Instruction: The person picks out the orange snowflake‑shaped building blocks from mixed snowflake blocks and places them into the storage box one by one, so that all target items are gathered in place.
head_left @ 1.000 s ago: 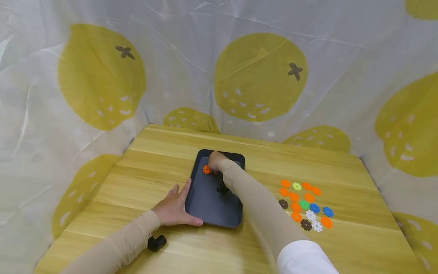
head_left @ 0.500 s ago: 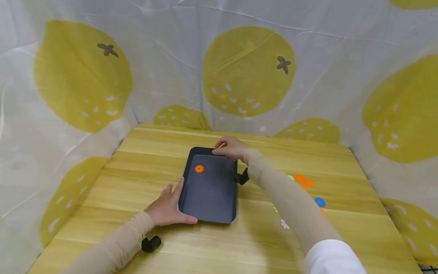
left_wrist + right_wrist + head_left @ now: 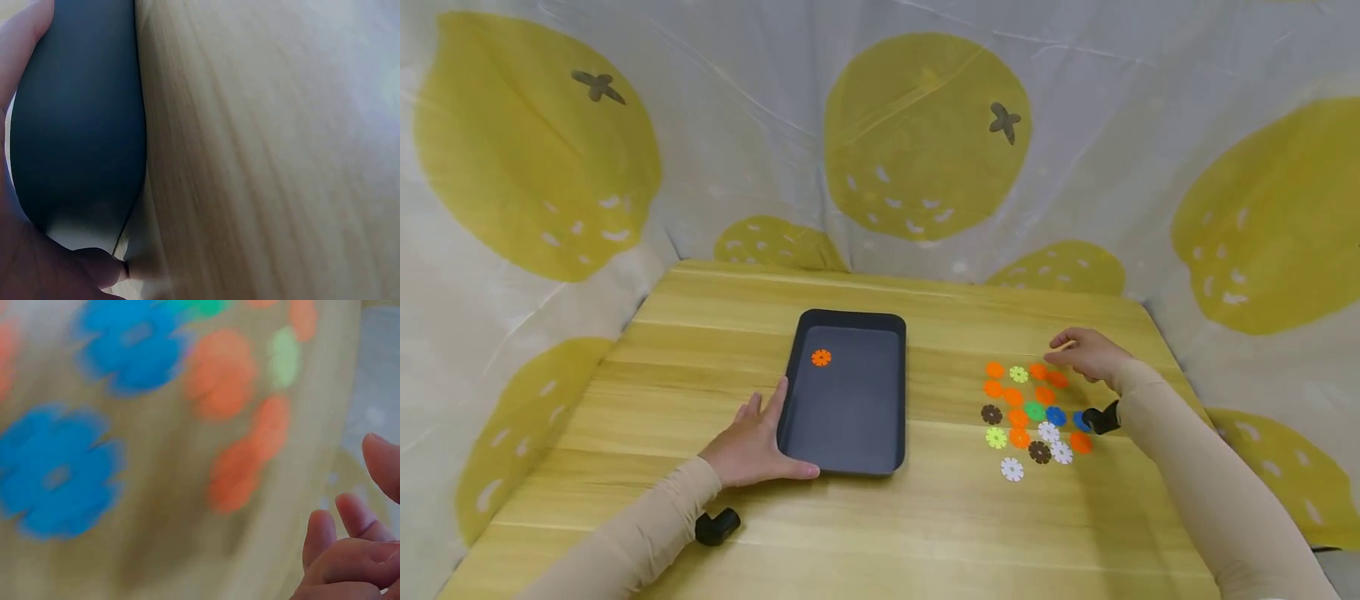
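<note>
In the head view my left hand (image 3: 748, 446) rests against the left side of a dark grey baking tray (image 3: 850, 425), fingers spread along its rim and thumb at the near corner. The left wrist view shows this hand beside the tray's outer wall (image 3: 78, 125). One orange notched disc (image 3: 822, 357) lies inside the tray. My right hand (image 3: 1090, 354) hovers at the far right of a group of flat notched discs, fingers loosely bent and holding nothing. Nearest it are orange discs (image 3: 1057, 379). Blue discs (image 3: 59, 475) appear large and blurred in the right wrist view.
Several more discs, among them white (image 3: 1012, 469), brown (image 3: 1040, 452), green (image 3: 1034, 411) and yellow-green (image 3: 996, 437), lie scattered on the wooden table (image 3: 880, 533) right of the tray. A lemon-print curtain (image 3: 917, 275) hangs behind the table and along its sides.
My right hand has left the tray and swung right to the scattered discs. The orange disc stays in the tray. My left hand keeps its place on the tray while the head view shifts.
</note>
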The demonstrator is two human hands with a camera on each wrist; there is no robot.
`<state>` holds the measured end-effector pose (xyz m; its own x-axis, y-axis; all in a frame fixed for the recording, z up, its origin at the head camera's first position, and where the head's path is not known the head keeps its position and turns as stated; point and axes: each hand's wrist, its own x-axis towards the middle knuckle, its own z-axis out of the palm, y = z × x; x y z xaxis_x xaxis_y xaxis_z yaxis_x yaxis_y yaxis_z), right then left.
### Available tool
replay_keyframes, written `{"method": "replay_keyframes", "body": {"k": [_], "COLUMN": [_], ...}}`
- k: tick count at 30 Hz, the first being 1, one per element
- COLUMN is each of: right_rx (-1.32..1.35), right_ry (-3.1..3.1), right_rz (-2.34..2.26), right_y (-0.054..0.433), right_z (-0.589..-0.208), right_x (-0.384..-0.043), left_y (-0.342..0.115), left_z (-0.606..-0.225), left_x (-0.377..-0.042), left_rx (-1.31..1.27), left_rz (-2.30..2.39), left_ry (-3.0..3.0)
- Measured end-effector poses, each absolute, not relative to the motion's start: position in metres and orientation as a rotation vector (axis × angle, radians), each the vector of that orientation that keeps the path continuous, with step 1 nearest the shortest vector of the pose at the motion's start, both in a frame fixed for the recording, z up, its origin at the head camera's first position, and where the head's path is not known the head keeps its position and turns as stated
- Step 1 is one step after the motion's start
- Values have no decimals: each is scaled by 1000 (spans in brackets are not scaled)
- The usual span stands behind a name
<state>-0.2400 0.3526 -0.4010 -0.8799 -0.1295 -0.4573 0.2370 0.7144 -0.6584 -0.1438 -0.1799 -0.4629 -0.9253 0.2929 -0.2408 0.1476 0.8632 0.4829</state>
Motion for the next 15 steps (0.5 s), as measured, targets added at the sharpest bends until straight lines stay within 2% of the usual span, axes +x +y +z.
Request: {"method": "replay_keyframes", "body": {"k": [5,15], "right_rx": [143,84], "right_ry": [2477,2603], "right_rz": [-965,-818], "right_y": [382,376], "right_z": [-424,-439], "right_x": [-229,-226], "left_y": [-181,-178], "left_z": [-459,-459], "left_x": [-145,-144], "left_rx": [317,330], "left_rz": [663,656], "left_ry": [2730,2714]}}
